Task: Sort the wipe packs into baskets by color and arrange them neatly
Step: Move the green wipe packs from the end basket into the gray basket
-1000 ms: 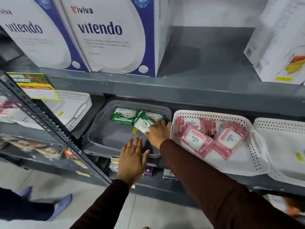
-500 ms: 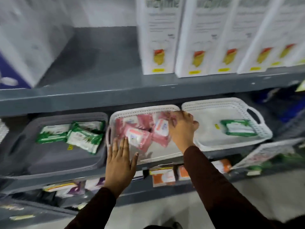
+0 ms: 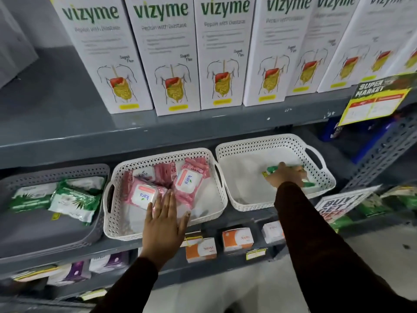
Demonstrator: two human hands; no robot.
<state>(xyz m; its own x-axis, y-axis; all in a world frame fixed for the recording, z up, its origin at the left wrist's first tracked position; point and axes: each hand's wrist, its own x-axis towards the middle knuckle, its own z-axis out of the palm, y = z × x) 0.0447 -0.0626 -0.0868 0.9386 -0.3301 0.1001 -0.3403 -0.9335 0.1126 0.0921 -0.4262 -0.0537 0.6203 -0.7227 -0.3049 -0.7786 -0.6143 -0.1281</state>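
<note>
My right hand (image 3: 285, 177) reaches into the white basket (image 3: 248, 145) at the right end of the shelf (image 3: 67, 141) and covers a green wipe pack (image 3: 308, 183) near its right wall; I cannot tell whether the fingers grip it. My left hand (image 3: 165, 220) lies open, fingers spread, over the front rim of the middle basket (image 3: 117, 224) holding pink packs (image 3: 187, 181). The grey basket (image 3: 45, 236) at the left holds green packs (image 3: 74, 201).

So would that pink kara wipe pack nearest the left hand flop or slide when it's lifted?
The pink plastic-film wipe pack looks soft and crinkled, so it probably bends slightly. Its glossy film seems slippery, and it leans on neighbouring packs in the white perforated basket, so it may slide.
</note>
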